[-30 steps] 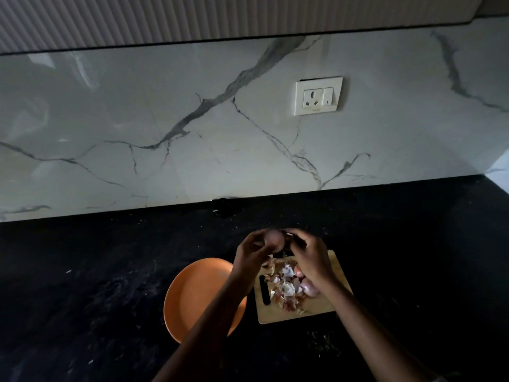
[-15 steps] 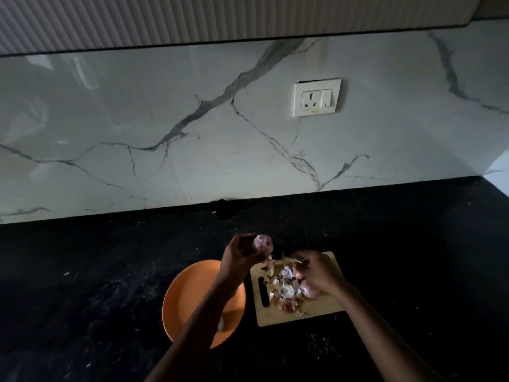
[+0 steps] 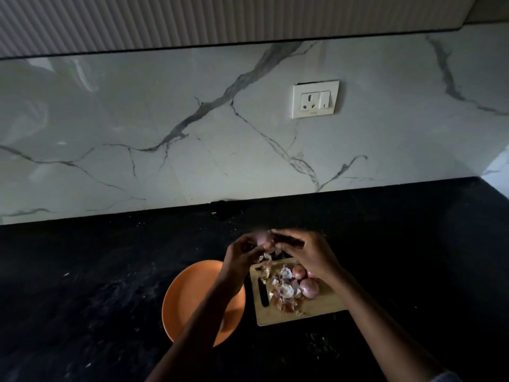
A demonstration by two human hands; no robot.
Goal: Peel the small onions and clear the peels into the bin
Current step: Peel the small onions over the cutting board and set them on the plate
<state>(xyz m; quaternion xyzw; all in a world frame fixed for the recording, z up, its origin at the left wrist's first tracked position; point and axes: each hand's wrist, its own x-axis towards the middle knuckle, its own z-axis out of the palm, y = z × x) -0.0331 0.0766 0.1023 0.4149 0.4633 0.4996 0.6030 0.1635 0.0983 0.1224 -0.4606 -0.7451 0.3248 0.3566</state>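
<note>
A small pinkish onion [image 3: 263, 238] is held above the far edge of the wooden cutting board [image 3: 322, 310]. My left hand [image 3: 242, 255] grips it from the left. My right hand [image 3: 305, 252] comes in from the right, its fingertips pinching at the onion's skin. On the board lie a heap of papery peels [image 3: 285, 290] and two more small onions [image 3: 308, 288]. A dark slot handle runs along the board's left side.
An orange plate [image 3: 187, 299] sits on the black countertop [image 3: 82, 285] just left of the board, partly under my left forearm. A marble backsplash with a white wall socket [image 3: 315, 99] stands behind. No bin is in view.
Half a second ago my right hand was down on the board among the peels; it has come back up to the onion that my left hand holds.
</note>
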